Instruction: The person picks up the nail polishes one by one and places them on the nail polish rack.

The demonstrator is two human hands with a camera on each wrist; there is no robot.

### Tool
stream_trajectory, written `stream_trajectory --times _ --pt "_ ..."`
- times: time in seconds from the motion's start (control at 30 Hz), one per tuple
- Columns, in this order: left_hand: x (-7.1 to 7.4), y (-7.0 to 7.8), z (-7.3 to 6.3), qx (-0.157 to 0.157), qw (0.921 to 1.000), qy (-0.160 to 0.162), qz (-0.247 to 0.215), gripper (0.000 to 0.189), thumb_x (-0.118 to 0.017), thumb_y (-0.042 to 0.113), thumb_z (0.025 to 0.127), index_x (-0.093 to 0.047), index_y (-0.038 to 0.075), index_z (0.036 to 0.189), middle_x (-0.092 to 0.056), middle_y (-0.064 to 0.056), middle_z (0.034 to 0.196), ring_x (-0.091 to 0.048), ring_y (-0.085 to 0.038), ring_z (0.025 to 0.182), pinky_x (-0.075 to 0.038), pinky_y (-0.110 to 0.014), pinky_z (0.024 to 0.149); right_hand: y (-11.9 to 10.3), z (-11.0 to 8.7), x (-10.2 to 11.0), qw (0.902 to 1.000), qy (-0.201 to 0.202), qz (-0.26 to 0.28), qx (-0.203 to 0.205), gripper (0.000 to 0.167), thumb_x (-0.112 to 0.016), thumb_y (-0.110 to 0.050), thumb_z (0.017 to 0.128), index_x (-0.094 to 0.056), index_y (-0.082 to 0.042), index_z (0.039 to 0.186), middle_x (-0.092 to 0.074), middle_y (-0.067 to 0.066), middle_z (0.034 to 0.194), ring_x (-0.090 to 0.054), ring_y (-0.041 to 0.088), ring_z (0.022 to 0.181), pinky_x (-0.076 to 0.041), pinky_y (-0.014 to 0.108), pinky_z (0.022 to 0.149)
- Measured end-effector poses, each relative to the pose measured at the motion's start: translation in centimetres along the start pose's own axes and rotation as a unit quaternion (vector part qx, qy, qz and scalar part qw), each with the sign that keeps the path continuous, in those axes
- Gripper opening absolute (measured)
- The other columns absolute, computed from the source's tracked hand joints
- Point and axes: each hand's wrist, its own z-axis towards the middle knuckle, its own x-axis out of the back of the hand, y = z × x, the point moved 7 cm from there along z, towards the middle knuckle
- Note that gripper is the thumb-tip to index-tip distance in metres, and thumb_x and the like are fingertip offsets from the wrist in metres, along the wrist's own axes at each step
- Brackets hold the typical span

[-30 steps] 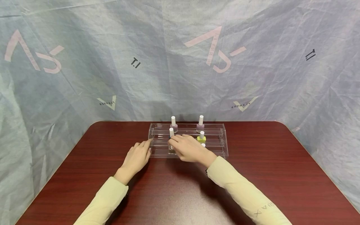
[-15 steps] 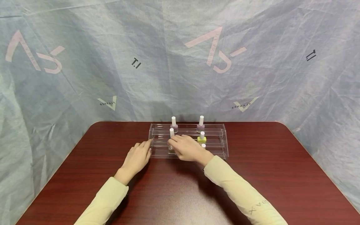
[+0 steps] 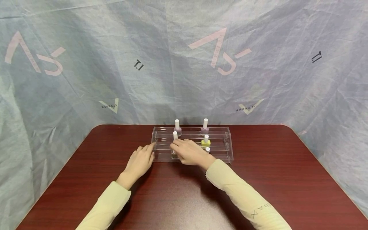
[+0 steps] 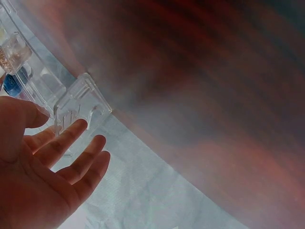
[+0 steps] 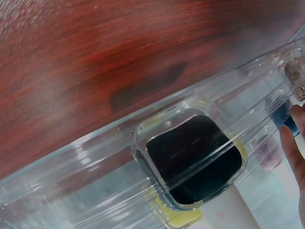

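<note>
A clear tiered rack holds several white-capped nail polish bottles. My right hand pinches a glittery nail polish bottle at the front tier, left of middle; its cap is hidden by the fingers. Directly behind it stands a blue bottle, mostly covered by the hand in the head view. My left hand lies at the rack's left end, fingers extended, fingertips at the clear end panel. A dark bottle stands on the front tier under my right wrist.
Two mauve bottles, one left and one right, stand on the back tier. A yellow bottle is on the middle tier at right. The rack sits on a reddish-brown table near its back edge, before a grey cloth.
My right forearm has drifted slightly left, and the right hand has shifted a touch left at the glittery bottle. The left hand and the rack stay in place.
</note>
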Motion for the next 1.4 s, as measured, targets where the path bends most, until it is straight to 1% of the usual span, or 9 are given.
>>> stream_trajectory --times 0.37,0.57,0.7,0.8,0.93,1.13,1.27,1.4 --pt "-0.1 0.0 0.0 0.001 1.0000 0.002 0.002 0.040 -0.051 0.021 0.092 -0.049 0.010 0.131 -0.061 -0.008 0.118 -0.057 -0.032 0.100 -0.047 -0.046 0.077 -0.1 0.1 -0.2 1.0000 -0.001 0.000 0.004 0.014 -0.054 -0.008 0.077 -0.050 -0.014 0.090 -0.051 -0.004 0.083 -0.054 0.014 0.076 -0.047 0.025 0.070" --pt "-0.1 0.1 0.0 -0.001 1.0000 0.002 -0.003 0.040 -0.051 0.021 0.092 -0.049 0.010 0.131 -0.061 -0.008 0.118 -0.057 -0.032 0.100 -0.047 -0.046 0.077 0.1 0.1 -0.4 0.9996 -0.021 0.014 -0.011 0.015 -0.054 -0.008 0.078 -0.049 -0.015 0.091 -0.052 -0.005 0.083 -0.054 0.012 0.078 -0.047 0.024 0.071" --pt "-0.2 0.1 0.0 -0.002 1.0000 0.002 -0.001 0.040 -0.051 0.021 0.092 -0.048 0.011 0.131 -0.061 -0.008 0.118 -0.057 -0.031 0.099 -0.047 -0.046 0.077 0.1 -0.1 -0.3 0.9991 -0.026 0.028 -0.019 0.014 -0.052 -0.009 0.081 -0.049 -0.016 0.093 -0.052 -0.005 0.084 -0.054 0.012 0.078 -0.047 0.024 0.071" --pt "-0.2 0.1 0.0 -0.002 1.0000 0.002 0.000 0.041 -0.051 0.021 0.092 -0.048 0.011 0.131 -0.061 -0.008 0.118 -0.057 -0.031 0.099 -0.047 -0.046 0.077 0.2 -0.1 -0.2 0.9990 -0.023 0.033 -0.020 0.013 -0.050 -0.010 0.083 -0.050 -0.015 0.095 -0.052 -0.005 0.086 -0.054 0.012 0.078 -0.047 0.024 0.072" --pt "-0.1 0.1 0.0 -0.004 1.0000 0.002 0.001 0.040 -0.051 0.021 0.092 -0.048 0.011 0.131 -0.061 -0.009 0.118 -0.057 -0.032 0.099 -0.047 -0.046 0.077 0.4 -0.3 -0.1 0.9988 -0.018 0.038 -0.024 0.016 -0.050 -0.013 0.085 -0.052 -0.015 0.101 -0.053 -0.005 0.089 -0.055 0.011 0.080 -0.047 0.024 0.075" --pt "0.0 0.1 0.0 -0.008 1.0000 0.006 0.001 0.041 -0.051 0.020 0.092 -0.048 0.010 0.131 -0.060 -0.009 0.119 -0.057 -0.032 0.100 -0.047 -0.046 0.076 0.9 -0.5 0.3 0.9980 -0.016 0.047 -0.039 0.024 -0.051 -0.017 0.088 -0.052 -0.015 0.112 -0.057 -0.005 0.102 -0.057 0.010 0.091 -0.048 0.025 0.079" --pt "0.1 0.1 0.0 -0.012 0.9999 0.010 0.002 0.041 -0.051 0.019 0.092 -0.048 0.010 0.131 -0.061 -0.009 0.118 -0.057 -0.032 0.100 -0.047 -0.046 0.076 1.1 -0.6 0.9 0.9975 -0.003 0.055 -0.044 0.026 -0.052 -0.016 0.087 -0.053 -0.014 0.113 -0.058 -0.005 0.105 -0.058 0.012 0.094 -0.049 0.027 0.079" --pt "0.1 0.0 0.0 -0.011 0.9999 0.008 0.003 0.041 -0.051 0.020 0.092 -0.048 0.011 0.131 -0.061 -0.008 0.119 -0.057 -0.032 0.100 -0.047 -0.045 0.076 1.2 -0.9 1.5 0.9981 0.012 0.044 -0.040 0.026 -0.054 -0.017 0.087 -0.053 -0.013 0.113 -0.058 -0.003 0.104 -0.058 0.012 0.095 -0.049 0.027 0.078"
